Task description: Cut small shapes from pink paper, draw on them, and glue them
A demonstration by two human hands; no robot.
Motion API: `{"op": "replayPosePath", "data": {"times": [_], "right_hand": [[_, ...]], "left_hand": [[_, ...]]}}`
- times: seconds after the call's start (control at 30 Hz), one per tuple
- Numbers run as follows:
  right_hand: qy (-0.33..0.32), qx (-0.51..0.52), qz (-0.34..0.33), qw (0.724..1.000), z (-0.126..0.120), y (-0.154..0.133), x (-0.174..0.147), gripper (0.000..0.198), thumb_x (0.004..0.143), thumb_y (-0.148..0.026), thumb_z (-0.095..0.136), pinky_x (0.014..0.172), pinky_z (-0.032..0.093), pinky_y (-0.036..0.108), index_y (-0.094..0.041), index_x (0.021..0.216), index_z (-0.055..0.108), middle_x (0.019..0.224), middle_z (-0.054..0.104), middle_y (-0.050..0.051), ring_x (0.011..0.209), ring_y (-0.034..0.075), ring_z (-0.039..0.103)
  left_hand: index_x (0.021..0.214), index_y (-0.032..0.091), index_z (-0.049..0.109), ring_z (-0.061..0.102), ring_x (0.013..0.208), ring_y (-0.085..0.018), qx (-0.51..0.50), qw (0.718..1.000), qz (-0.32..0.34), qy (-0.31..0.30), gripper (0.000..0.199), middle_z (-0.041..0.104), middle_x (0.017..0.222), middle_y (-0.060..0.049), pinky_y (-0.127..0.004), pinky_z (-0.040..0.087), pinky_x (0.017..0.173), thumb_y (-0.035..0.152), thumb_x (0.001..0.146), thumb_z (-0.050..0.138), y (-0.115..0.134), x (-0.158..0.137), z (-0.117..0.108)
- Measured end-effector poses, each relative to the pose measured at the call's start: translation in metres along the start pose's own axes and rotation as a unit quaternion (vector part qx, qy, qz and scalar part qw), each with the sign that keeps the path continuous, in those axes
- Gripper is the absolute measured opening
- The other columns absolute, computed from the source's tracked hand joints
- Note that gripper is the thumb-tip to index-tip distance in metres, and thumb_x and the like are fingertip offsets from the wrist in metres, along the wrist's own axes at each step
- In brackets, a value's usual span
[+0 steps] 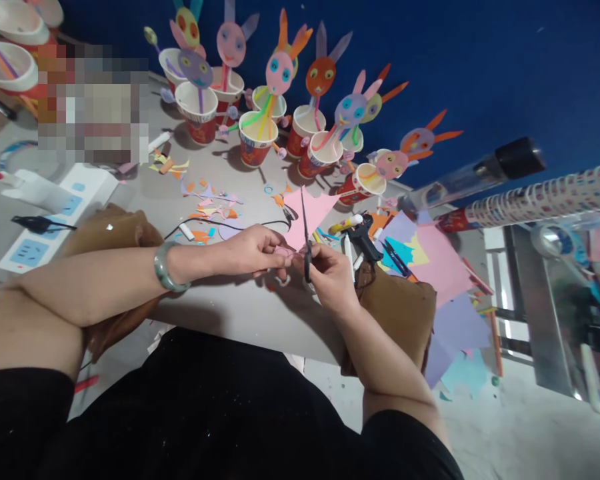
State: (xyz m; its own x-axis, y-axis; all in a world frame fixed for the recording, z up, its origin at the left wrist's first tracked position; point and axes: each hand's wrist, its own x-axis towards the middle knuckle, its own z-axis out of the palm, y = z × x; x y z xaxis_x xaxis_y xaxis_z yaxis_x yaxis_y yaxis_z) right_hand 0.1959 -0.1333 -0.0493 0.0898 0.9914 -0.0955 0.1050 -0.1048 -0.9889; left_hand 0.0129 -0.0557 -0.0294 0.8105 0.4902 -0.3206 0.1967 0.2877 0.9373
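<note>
My right hand is closed around the black handles of a pair of scissors, whose narrow blades point away from me. Between the fingertips of my left hand is a small pink paper piece, close beside the scissors. Beyond the hands lies a larger pink paper sheet with cut edges, partly behind the blades. Whether the blades touch the small piece I cannot make out. Coloured paper scraps are scattered on the table past my left hand.
Paper cups with paper rabbit heads stand along the blue wall. A black glue gun and coloured paper sheets lie to the right. A white power strip is at left. Brown covers lie under my forearms. A long cup stack extends rightward.
</note>
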Motion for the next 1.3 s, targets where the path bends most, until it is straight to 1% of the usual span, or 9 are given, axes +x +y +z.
{"op": "replayPosePath", "data": {"times": [0.2,0.27,0.4,0.53,0.67,0.8,0.9,1.03,1.3], "right_hand": [[0.084,0.026,0.003,0.996,-0.007,0.008,0.002,0.035,0.069,-0.041,0.086,0.060,0.039,0.027,-0.022,0.066,0.057,0.064,0.053,-0.004,0.061,0.011,0.044],[0.116,0.056,-0.001,0.992,-0.008,0.014,0.005,0.036,0.070,-0.044,0.084,0.060,0.039,0.028,-0.023,0.067,0.056,0.064,0.050,-0.005,0.059,0.010,0.042],[0.143,0.073,-0.012,0.987,-0.008,0.023,0.006,0.038,0.073,-0.046,0.081,0.060,0.038,0.028,-0.022,0.066,0.051,0.065,0.047,-0.005,0.058,0.009,0.039],[0.118,0.073,-0.012,0.990,-0.004,0.025,0.001,0.033,0.078,-0.043,0.079,0.062,0.040,0.028,-0.023,0.070,0.054,0.068,0.049,-0.005,0.059,0.010,0.041],[0.072,0.059,0.011,0.996,0.003,0.018,-0.003,0.033,0.076,-0.047,0.082,0.059,0.041,0.027,-0.023,0.074,0.059,0.070,0.055,-0.004,0.062,0.011,0.046],[0.038,0.059,0.019,0.997,0.009,0.008,-0.004,0.038,0.071,-0.047,0.085,0.056,0.039,0.026,-0.022,0.069,0.057,0.066,0.055,-0.004,0.060,0.011,0.044],[0.019,0.058,0.022,0.998,0.012,0.003,-0.005,0.038,0.071,-0.044,0.085,0.055,0.037,0.026,-0.022,0.066,0.055,0.061,0.051,-0.005,0.057,0.010,0.041],[0.001,0.042,0.040,0.998,0.011,-0.001,-0.007,0.034,0.074,-0.043,0.083,0.055,0.039,0.026,-0.022,0.071,0.056,0.064,0.052,-0.005,0.057,0.010,0.042],[-0.034,0.019,-0.019,0.999,-0.008,-0.002,-0.003,0.037,0.070,-0.039,0.088,0.074,0.047,0.029,-0.022,0.076,0.055,0.086,0.062,0.000,0.082,0.015,0.057]], "left_hand": [[0.084,0.014,0.071,0.044,0.044,-0.004,0.037,0.993,0.049,0.098,0.012,0.060,0.057,0.005,-0.016,0.032,0.043,0.026,0.084,0.072,0.004,0.001,-0.008],[0.077,0.015,0.070,0.043,0.045,-0.004,0.049,0.988,0.059,0.131,0.017,0.054,0.054,0.006,-0.017,0.032,0.044,0.030,0.085,0.071,0.003,0.000,-0.010],[0.074,0.015,0.070,0.046,0.049,-0.006,0.053,0.988,0.059,0.135,0.032,0.051,0.054,0.004,-0.019,0.034,0.047,0.040,0.092,0.063,-0.002,0.000,-0.007],[0.085,0.017,0.063,0.050,0.051,-0.005,-0.014,0.994,0.064,0.085,0.014,0.057,0.061,0.006,-0.018,0.038,0.049,0.027,0.082,0.074,-0.005,-0.003,0.005],[0.087,0.017,0.062,0.055,0.052,-0.006,-0.078,0.994,0.056,0.052,0.015,0.062,0.065,0.004,-0.019,0.040,0.048,0.027,0.083,0.073,-0.006,-0.004,0.013],[0.078,0.017,0.062,0.056,0.055,-0.006,-0.118,0.988,0.054,0.085,0.022,0.063,0.065,0.003,-0.019,0.043,0.052,0.034,0.084,0.075,-0.010,-0.002,0.012],[0.076,0.016,0.063,0.053,0.054,-0.004,-0.148,0.980,0.059,0.115,0.022,0.062,0.067,0.004,-0.018,0.042,0.053,0.028,0.076,0.081,-0.009,0.000,0.010],[0.075,0.016,0.062,0.051,0.054,-0.003,-0.166,0.975,0.067,0.133,0.016,0.061,0.067,0.005,-0.017,0.040,0.052,0.023,0.078,0.076,-0.004,-0.001,0.006],[0.070,0.018,0.059,0.053,0.058,-0.008,-0.052,0.978,0.117,0.167,0.014,0.060,0.067,0.003,-0.021,0.045,0.055,0.025,0.081,0.062,0.009,-0.007,-0.004]]}}
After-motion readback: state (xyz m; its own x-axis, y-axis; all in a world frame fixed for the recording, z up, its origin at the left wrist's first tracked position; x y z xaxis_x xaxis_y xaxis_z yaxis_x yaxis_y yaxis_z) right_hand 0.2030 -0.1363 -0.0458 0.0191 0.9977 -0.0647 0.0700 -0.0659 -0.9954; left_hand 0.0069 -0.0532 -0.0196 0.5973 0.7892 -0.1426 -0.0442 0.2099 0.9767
